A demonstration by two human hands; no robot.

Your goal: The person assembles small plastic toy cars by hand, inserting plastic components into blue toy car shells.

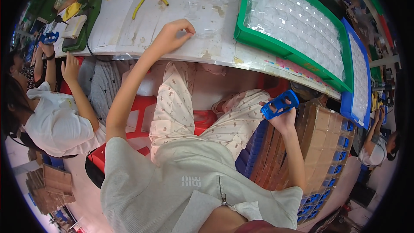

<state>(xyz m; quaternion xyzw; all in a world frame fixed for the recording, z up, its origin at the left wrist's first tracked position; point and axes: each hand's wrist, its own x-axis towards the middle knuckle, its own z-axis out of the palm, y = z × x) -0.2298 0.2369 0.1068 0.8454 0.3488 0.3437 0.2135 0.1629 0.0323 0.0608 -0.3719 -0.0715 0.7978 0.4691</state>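
Observation:
Out to the right, beside the table's front edge, my right hand is closed on a blue plastic frame with several cut-outs. The frame lies tilted across the palm and fingers. My left hand hovers over or rests on the white tabletop; which of the two I cannot tell. Its fingers are loosely curled, the thumb stands apart from them, and nothing shows between them. Nearest to that hand, toward the far left, lie nippers with yellow handles, their jaws spread.
A green tray of clear plastic pieces stands at the right, with a blue tray beyond it. Stacked cartons and blue frames stand below on the right. A co-worker sits at the left near a green box.

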